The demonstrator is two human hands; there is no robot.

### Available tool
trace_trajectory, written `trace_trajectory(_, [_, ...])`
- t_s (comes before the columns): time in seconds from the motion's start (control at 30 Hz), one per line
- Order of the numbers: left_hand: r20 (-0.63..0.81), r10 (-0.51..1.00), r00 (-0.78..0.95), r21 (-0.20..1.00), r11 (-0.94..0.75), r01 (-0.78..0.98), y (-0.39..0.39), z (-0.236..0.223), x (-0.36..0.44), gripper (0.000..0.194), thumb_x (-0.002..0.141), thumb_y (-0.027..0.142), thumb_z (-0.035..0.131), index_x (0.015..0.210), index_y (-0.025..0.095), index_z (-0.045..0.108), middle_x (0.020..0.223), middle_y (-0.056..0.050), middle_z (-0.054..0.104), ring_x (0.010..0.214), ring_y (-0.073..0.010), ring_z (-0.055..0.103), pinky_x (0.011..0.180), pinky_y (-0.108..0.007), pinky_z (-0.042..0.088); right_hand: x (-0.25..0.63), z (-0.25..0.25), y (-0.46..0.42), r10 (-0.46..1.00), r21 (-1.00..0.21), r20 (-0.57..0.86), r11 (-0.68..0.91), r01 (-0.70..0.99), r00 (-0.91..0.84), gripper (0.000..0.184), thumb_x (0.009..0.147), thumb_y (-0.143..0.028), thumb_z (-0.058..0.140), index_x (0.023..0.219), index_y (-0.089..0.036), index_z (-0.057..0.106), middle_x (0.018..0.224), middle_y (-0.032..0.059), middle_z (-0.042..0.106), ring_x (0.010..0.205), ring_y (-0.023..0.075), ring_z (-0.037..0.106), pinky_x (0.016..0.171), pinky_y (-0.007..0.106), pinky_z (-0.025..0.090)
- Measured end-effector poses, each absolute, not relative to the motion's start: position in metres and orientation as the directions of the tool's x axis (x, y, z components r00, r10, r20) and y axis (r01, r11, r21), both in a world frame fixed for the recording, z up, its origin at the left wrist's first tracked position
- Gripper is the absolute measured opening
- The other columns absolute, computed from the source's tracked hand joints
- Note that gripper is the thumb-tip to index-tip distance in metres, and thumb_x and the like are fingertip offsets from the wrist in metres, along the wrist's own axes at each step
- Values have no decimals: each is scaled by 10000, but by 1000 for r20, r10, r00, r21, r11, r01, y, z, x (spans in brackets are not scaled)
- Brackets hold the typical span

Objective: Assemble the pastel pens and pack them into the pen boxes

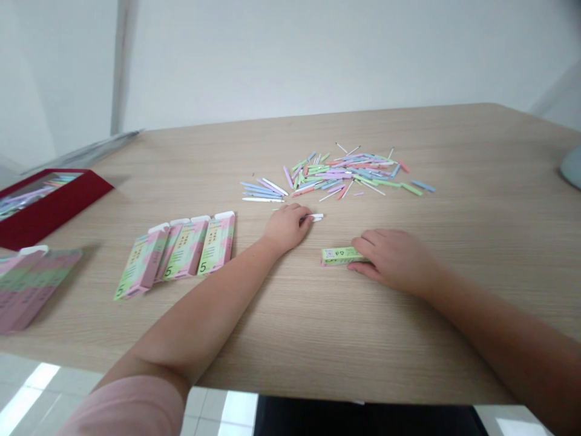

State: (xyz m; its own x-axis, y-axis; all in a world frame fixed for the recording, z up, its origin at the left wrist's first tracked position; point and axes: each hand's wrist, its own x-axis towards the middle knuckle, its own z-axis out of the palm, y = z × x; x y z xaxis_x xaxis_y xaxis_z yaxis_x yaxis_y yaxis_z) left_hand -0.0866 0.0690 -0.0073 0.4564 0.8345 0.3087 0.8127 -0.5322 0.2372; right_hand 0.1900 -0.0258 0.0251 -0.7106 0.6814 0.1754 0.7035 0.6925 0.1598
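Note:
My left hand rests on the table with its fingers curled over slim white pens, whose ends stick out past the fingertips to the right. My right hand grips a small green and pink box that lies on its side, with the thumb along the near edge and the fingers on top. Beyond the left hand lies a small fanned group of blue, purple and white pens. A larger loose heap of pastel pens spreads farther back.
Several green and pink boxes marked 5 lie left of my left forearm, their white flaps raised. More such boxes stand at the far left, near a dark red tray of pens. A grey rounded object sits at the right edge.

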Motion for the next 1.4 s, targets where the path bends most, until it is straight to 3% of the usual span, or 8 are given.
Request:
trace_trajectory(0.27, [270,819,506,168,-557,813,61,-1,-85,338,1052,391,439,1229,269,700,1156,-76,684,1096,-244,616,1018,-392,473,189,23,-27,673,126,197,704,699,-713,306,1031,-466,524,1033,-193,661,937,91,711,832,259,659,697,355,403])
trace_trajectory(0.43, [215,807,549,115,-579,807,57,3,-81,364,1061,397,422,1268,276,695,1173,-89,665,1105,-252,607,1020,-402,471,192,19,-29,621,116,273,736,666,-734,380,1026,-431,548,1292,-171,629,1125,130,712,961,283,671,798,396,482])
trace_trajectory(0.6, [205,807,554,103,-580,808,57,5,-82,388,1063,426,415,1325,312,678,1153,-91,658,1087,-255,615,985,-392,488,193,15,-29,548,162,307,775,610,-778,181,1014,-229,536,1098,-179,687,1168,134,696,1032,280,660,880,419,512])
trace_trajectory(0.8, [202,832,517,92,-541,836,63,5,-93,390,1061,398,413,1361,331,652,1154,-90,665,1089,-261,631,981,-391,502,197,12,-26,576,138,361,745,653,-733,283,1043,-210,481,1239,-199,684,1184,118,729,1032,266,693,888,430,540])
trace_trajectory(0.93, [179,843,507,92,-527,845,73,6,-104,379,1056,382,423,1320,288,679,1131,-102,668,1092,-266,643,983,-392,504,198,12,-29,627,35,374,727,686,-684,285,1050,-261,486,1256,-218,679,1176,111,741,1019,253,713,870,410,571])
trace_trajectory(1.17, [178,828,531,123,-555,823,86,6,-117,259,1020,333,516,1144,233,720,1117,-107,676,1064,-245,660,974,-354,503,193,8,-18,842,-337,311,531,777,-441,274,1022,-401,540,1209,-212,609,1171,124,713,994,253,731,855,406,596])
trace_trajectory(1.3, [204,851,484,126,-513,849,92,2,-123,234,1001,260,509,1118,210,705,1135,-132,682,1072,-261,666,970,-382,513,201,13,-13,814,-384,222,579,719,-537,416,1022,-417,535,1360,-176,560,1362,189,624,1244,304,639,1064,504,517])
trace_trajectory(1.4, [228,869,438,122,-472,873,93,1,-128,255,989,218,495,1151,198,691,1151,-152,687,1056,-285,677,951,-423,529,212,20,-23,746,-431,137,637,639,-652,686,930,-488,684,1508,-196,457,1536,202,480,1431,326,484,1190,510,408])
